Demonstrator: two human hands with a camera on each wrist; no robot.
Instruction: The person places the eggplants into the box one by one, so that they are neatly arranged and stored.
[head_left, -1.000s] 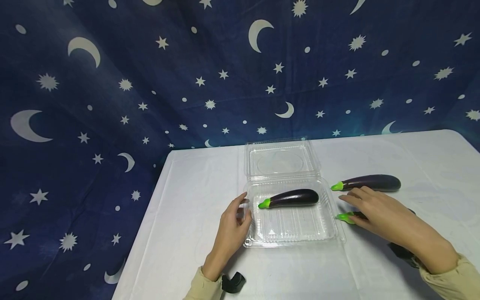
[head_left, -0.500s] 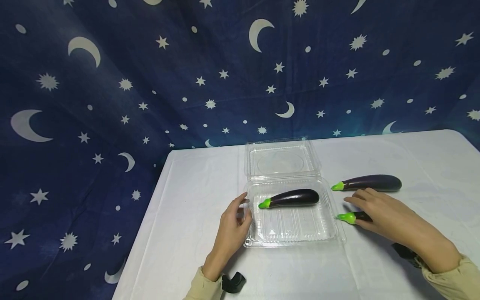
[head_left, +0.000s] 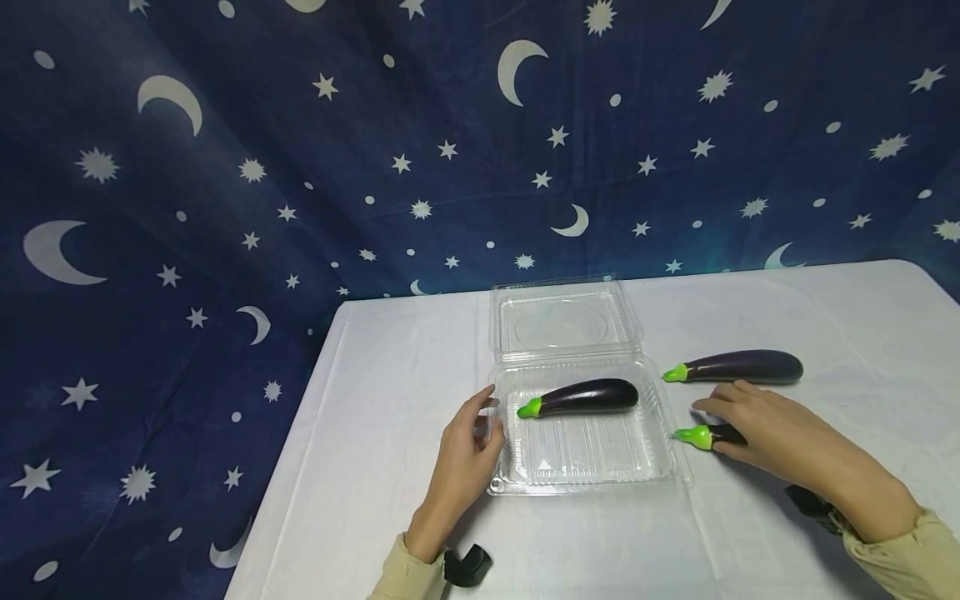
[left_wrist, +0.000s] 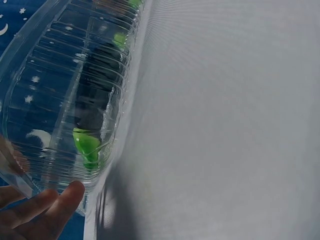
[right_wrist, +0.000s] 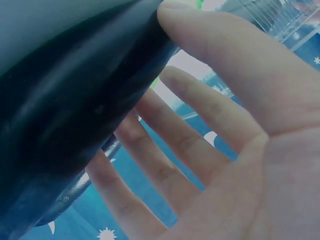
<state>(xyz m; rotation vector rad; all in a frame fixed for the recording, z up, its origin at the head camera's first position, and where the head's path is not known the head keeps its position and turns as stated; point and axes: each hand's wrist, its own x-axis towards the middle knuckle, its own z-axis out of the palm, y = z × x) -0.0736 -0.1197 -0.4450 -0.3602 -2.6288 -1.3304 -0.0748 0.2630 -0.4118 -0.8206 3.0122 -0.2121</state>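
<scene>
Near eggplant (head_left: 724,434), pinched between thumb and fingers of right hand (head_left: 787,433), just outside clear container (head_left: 600,454) at three o'clock. Resting inside: inner eggplant (head_left: 588,396). Lying loose at two o'clock: far eggplant (head_left: 742,367). Apparently one packed, two left to load, with lid (head_left: 555,325) lying back at twelve, unclosed. At nine: left hand (head_left: 463,450), fingers and thumb apart.
</scene>
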